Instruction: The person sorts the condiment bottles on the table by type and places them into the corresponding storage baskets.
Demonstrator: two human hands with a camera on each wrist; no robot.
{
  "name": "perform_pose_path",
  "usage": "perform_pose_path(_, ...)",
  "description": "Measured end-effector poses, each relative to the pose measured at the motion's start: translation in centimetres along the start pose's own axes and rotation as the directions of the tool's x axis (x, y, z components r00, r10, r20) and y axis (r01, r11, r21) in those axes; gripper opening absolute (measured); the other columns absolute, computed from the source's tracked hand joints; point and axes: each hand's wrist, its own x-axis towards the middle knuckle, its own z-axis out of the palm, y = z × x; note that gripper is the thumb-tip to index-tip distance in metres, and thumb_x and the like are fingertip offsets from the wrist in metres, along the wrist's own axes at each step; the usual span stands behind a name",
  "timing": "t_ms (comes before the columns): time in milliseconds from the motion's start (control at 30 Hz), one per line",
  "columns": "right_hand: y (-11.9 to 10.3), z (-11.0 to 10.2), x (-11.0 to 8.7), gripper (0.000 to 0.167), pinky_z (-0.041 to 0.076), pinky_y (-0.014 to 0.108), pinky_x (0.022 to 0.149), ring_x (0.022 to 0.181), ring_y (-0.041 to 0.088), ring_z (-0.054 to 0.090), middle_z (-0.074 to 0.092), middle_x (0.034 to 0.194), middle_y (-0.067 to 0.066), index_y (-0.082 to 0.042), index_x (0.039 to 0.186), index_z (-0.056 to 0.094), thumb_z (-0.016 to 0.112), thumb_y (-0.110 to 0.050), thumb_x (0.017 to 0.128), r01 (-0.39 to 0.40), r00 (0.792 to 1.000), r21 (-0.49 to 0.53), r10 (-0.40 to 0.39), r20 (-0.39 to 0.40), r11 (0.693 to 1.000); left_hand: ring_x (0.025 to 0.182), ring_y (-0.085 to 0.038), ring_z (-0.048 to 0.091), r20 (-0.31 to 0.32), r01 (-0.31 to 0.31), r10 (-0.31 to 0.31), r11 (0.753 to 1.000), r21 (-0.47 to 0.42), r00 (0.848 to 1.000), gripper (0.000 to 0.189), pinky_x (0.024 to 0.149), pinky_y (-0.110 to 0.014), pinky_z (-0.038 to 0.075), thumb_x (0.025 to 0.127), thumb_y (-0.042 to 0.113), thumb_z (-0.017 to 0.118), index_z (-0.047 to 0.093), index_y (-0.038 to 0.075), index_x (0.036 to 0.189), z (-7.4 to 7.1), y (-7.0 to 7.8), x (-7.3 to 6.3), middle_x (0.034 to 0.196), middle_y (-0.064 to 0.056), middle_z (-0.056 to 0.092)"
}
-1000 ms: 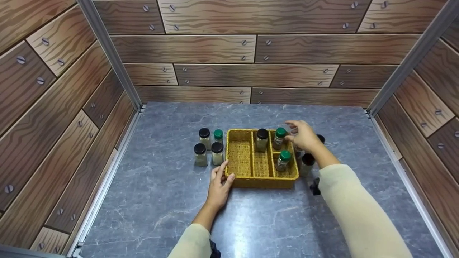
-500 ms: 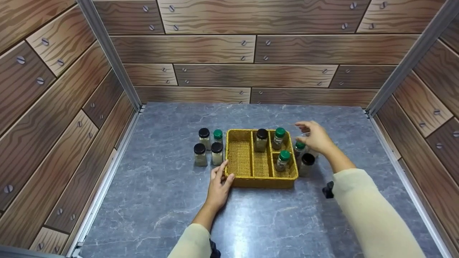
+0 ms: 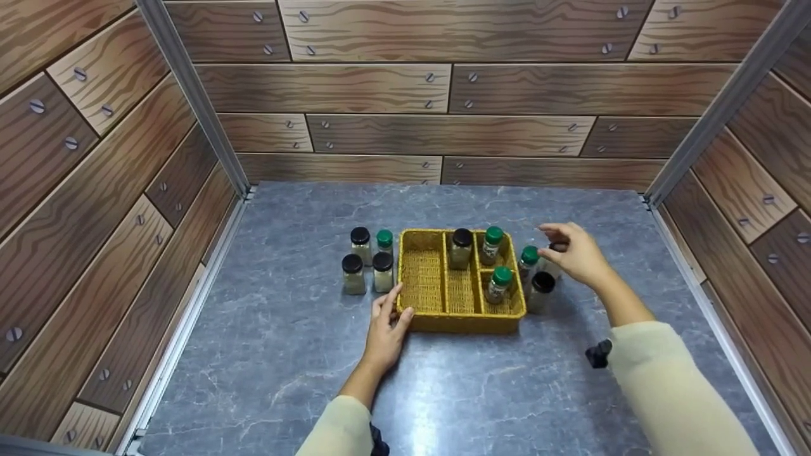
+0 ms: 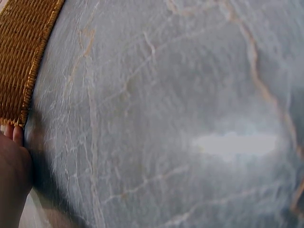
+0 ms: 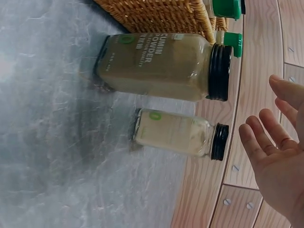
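A woven basket with several compartments stands on the table. My left hand rests against its front left corner, fingers on the side and thumb at the front; its fingertips touch the wicker in the left wrist view. My right hand hovers right of the basket, thumb and fingers spread, holding nothing. Below it is a black-lidded spice jar, partly hidden in the head view. Beside that stand a cumin powder jar with a black lid and a green-capped bottle.
Inside the basket are a black-lidded jar in the middle section and two green-capped bottles, one at the back and one at the front right. Left of it stand black-lidded jars and a green-capped bottle.
My right hand has moved right, from beside the basket's back right bottle to over the jars outside, uncovering the green-capped bottle there. My left hand has stayed at the corner.
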Motion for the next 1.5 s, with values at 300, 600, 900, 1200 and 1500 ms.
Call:
perform_pose_path(300,2.3,0.8,-3.0,0.053,0.055,0.053,0.113,0.131,0.047,0.062,0.059,0.139,0.030,0.004,0.150,0.059,0.077,-0.008,0.101,-0.018,0.997,0.088,0.025,-0.078,0.996,0.128,-0.034,0.061,0.005,0.001,-0.001,1.000,-0.003,1.000,0.057,0.115,-0.053,0.054,0.110,0.028,0.066,0.048,0.019,0.163,-0.1,0.0,0.0,0.149,-0.022,0.046)
perform_pose_path(600,3.5,1.8,-5.0,0.059,0.054,0.040,0.116,0.139,0.043,0.057,0.058,0.149,0.026,-0.001,0.154,0.056,0.075,-0.027,0.105,-0.052,0.997,0.143,0.060,-0.052,0.988,0.123,-0.029,0.062,0.002,0.002,-0.002,1.000,0.005,1.000,0.058,0.113,-0.051,0.055,0.109,0.027,0.066,0.048,0.018,0.163,-0.1,-0.1,0.0,0.148,-0.021,0.047)
perform_pose_path(900,4.4,3.7,-6.4,0.072,0.048,0.009,0.106,0.146,0.047,0.050,0.047,0.159,0.029,0.002,0.161,0.045,0.079,-0.014,0.100,-0.029,0.999,0.267,0.033,-0.011,0.963,0.127,-0.032,0.062,0.008,0.013,-0.013,1.000,0.001,1.000,0.058,0.115,-0.052,0.054,0.110,0.028,0.066,0.048,0.017,0.164,0.0,-0.1,0.0,0.150,-0.021,0.046)
perform_pose_path(1200,4.8,5.5,-6.4,0.070,0.054,0.048,0.115,0.142,0.054,0.056,0.051,0.158,0.030,0.001,0.160,0.048,0.080,-0.013,0.099,-0.036,0.998,0.228,0.048,-0.048,0.973,0.127,-0.032,0.062,0.009,0.011,-0.011,1.000,-0.003,1.000,0.058,0.114,-0.050,0.053,0.109,0.030,0.066,0.048,0.021,0.164,-0.1,0.0,0.0,0.150,-0.021,0.046)
perform_pose_path(1500,4.8,6.4,-6.1,0.058,0.048,0.009,0.093,0.138,0.052,0.060,0.055,0.155,0.034,-0.001,0.154,0.056,0.076,-0.015,0.102,-0.068,0.993,0.249,0.090,-0.079,0.966,0.132,-0.035,0.059,0.015,-0.001,0.001,1.000,-0.005,1.000,0.057,0.115,-0.053,0.053,0.110,0.028,0.065,0.048,0.017,0.163,-0.2,0.1,0.0,0.149,-0.022,0.046)
